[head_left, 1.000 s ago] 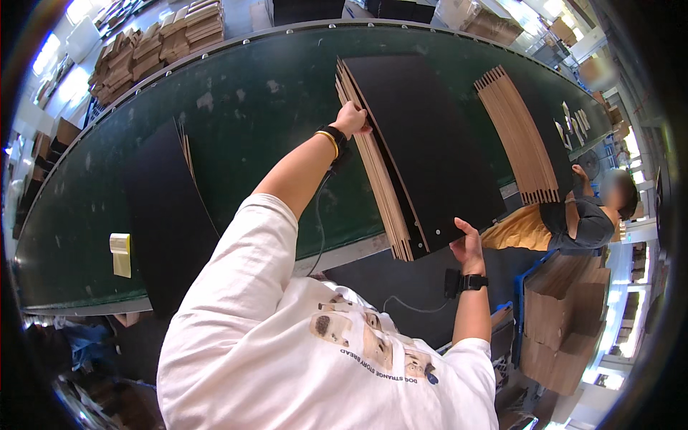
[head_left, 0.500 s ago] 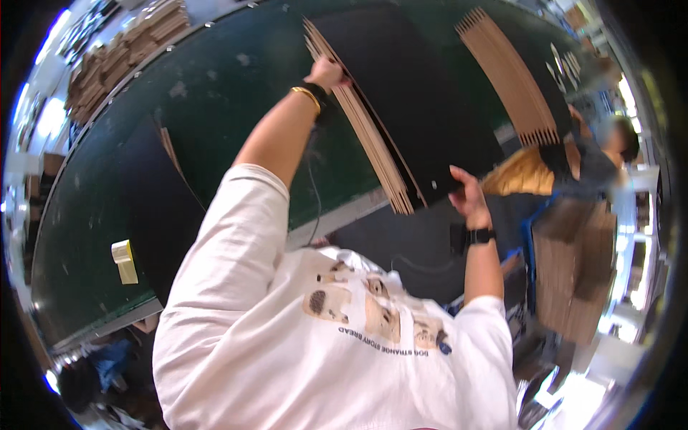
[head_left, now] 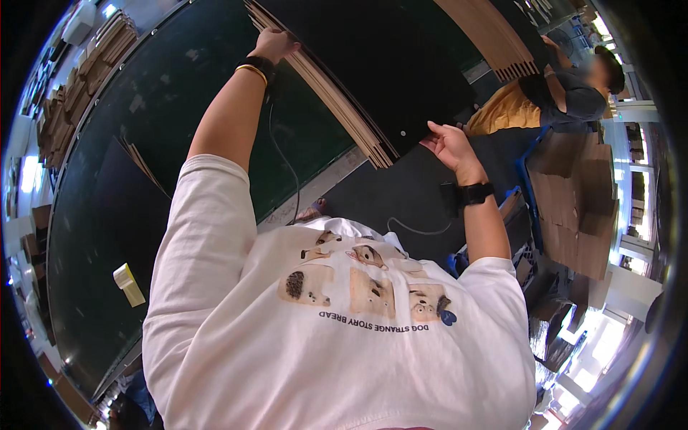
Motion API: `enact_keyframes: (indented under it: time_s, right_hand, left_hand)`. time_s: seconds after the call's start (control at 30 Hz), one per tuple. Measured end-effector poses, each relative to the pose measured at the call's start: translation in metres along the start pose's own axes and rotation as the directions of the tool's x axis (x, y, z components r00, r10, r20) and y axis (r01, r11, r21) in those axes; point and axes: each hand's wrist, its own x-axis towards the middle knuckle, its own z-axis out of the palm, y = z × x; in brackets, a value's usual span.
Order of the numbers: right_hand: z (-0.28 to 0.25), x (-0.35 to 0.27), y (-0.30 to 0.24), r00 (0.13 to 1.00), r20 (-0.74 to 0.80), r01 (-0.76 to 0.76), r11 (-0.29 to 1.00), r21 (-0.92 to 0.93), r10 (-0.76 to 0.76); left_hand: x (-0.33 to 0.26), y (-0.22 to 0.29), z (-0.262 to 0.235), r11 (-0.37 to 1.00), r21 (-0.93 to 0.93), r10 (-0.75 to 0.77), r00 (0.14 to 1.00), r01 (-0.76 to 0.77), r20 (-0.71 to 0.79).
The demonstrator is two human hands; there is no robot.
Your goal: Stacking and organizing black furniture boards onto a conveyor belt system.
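Observation:
A stack of flat cardboard sheets with a black top face (head_left: 373, 72) lies across the dark green table (head_left: 179, 93). My left hand (head_left: 276, 43) grips the stack's far left edge, arm stretched out, a dark band and a gold bangle on the wrist. My right hand (head_left: 448, 143) holds the stack's near corner, a black watch on that wrist. The brown layered edges of the sheets show between my hands.
A second black-faced sheet stack (head_left: 107, 208) lies at the left of the table, with a yellowish tape roll (head_left: 127, 281) near it. Another stack of brown sheets (head_left: 494, 36) lies beyond. A person in yellow and grey (head_left: 552, 100) works at right. Folded cartons (head_left: 580, 208) stand beside them.
The view has tilted and closed in; the stack sits higher in the picture. Both hands kept their hold on its edges, the right hand shifting along the near corner.

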Motion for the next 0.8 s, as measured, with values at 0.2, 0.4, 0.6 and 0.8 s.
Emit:
enact_keyframes:
  time_s: [0.2,0.4,0.6,0.8]
  right_hand:
    - [0.001,-0.004,-0.002,1.000,-0.011,-0.013,0.988,-0.152,0.012]
    - [0.011,-0.004,-0.006,0.999,-0.031,-0.048,0.962,-0.268,0.041]
    - [0.007,-0.005,-0.005,0.998,-0.044,-0.060,0.949,-0.311,0.049]
    - [0.004,-0.010,-0.009,0.994,-0.070,-0.103,0.925,-0.366,0.084]
  left_hand:
    - [-0.028,0.014,0.029,0.992,0.125,-0.016,1.000,0.017,-0.007]
    - [-0.026,0.014,0.006,0.997,0.071,-0.004,0.999,0.001,0.048]
    - [-0.020,0.010,0.006,0.998,0.060,0.008,1.000,-0.009,0.022]
    - [-0.024,0.012,0.017,0.992,0.121,-0.021,1.000,0.020,0.009]
